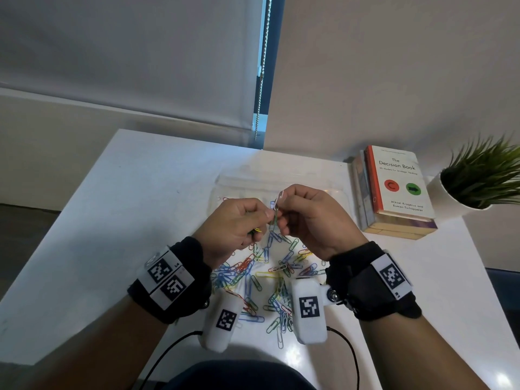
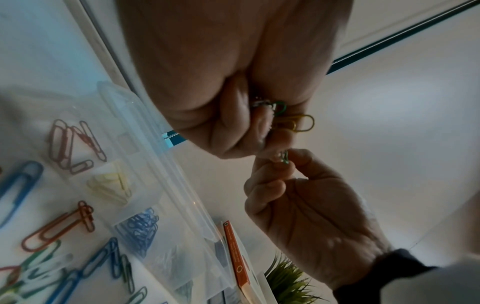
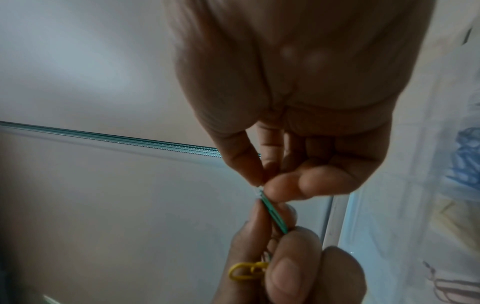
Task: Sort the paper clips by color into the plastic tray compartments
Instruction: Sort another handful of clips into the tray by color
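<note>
Hands: two, raised together above the worktop (image 1: 157, 175), fingertips meeting. Left hand (image 1: 239, 226), one: thumb and fingers curled, pinching the lower end of a green paper clip (image 3: 274, 214); two yellow paper clips (image 2: 298, 123) and another green loop stick out of the same fist. Right hand (image 1: 312, 218), one: thumb and forefinger pinching a silver paper clip (image 1: 279, 199) that stands up above the knuckles and meets the green one's top end.

Worktop: one, white, carrying all that follows.

Books (image 1: 394, 192): a stack of at least three at the right, topmost white and orange, titled "The Decision Book".

Potted plant (image 1: 481, 178): one, green spiky leaves in a white pot, right of the books.

Plastic tray (image 2: 166, 179): one, clear, lying beyond the hands. Compartments with contents made out in the left wrist view: four. First holds red clips (image 2: 75, 144), about five; second holds pale yellow clips (image 2: 111, 183), count unclear; third holds blue clips (image 2: 141, 228), a dense heap, uncountable; fourth holds what looks like silver clips, blurred.

Loose pile of paper clips (image 1: 264, 277): several dozen, unsorted, between the wrists and the tray; blue, green, red, yellow and silver mixed. Exact count cannot be told.
</note>
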Demonstrator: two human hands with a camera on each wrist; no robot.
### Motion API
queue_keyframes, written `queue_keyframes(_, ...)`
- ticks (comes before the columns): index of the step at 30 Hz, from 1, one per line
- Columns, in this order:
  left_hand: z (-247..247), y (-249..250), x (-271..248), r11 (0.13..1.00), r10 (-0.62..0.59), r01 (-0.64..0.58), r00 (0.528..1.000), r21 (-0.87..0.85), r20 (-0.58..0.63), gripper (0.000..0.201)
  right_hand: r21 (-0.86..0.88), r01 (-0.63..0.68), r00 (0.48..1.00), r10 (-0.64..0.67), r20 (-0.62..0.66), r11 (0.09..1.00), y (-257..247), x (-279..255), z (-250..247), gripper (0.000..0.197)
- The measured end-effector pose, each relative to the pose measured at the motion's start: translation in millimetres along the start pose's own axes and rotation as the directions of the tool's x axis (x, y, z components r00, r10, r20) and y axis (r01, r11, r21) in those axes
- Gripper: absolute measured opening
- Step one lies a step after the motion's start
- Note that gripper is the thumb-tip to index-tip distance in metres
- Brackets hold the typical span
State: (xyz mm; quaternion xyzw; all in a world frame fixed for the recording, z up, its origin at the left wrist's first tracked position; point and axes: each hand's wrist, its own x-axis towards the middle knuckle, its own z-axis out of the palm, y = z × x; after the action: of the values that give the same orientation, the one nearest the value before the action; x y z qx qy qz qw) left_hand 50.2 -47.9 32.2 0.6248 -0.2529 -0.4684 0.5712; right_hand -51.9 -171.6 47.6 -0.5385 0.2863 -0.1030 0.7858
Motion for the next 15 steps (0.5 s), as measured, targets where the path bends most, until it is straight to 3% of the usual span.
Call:
queue_keyframes(7, -1.6, 5.6, -3.0, 0.999, 0.044, -0.043, 0.999, 0.007, -0.031, 0.018, 0.083, 0.012, 1.0, -0.013, 0.013, 0.996, -0.4, -2.9, -3.4, 0.025)
queue_keyframes(12, 0.7, 5.9, -3.2, 0.998, 0.067, -0.068, 0.997, -0.014, -0.032, 0.02, 0.051, 0.042, 0.998, -0.044, 0.035, 0.998, 3.4, -5.4, -7.5, 0.027)
queue_keyframes(15, 1.8, 7.1, -2.6, 0.997, 0.067, -0.068, 0.997, -0.022, -0.04, 0.021, 0.007, 0.082, 0.994, -0.082, 0.065, 0.997, 7.1, -7.2, -8.4, 0.018)
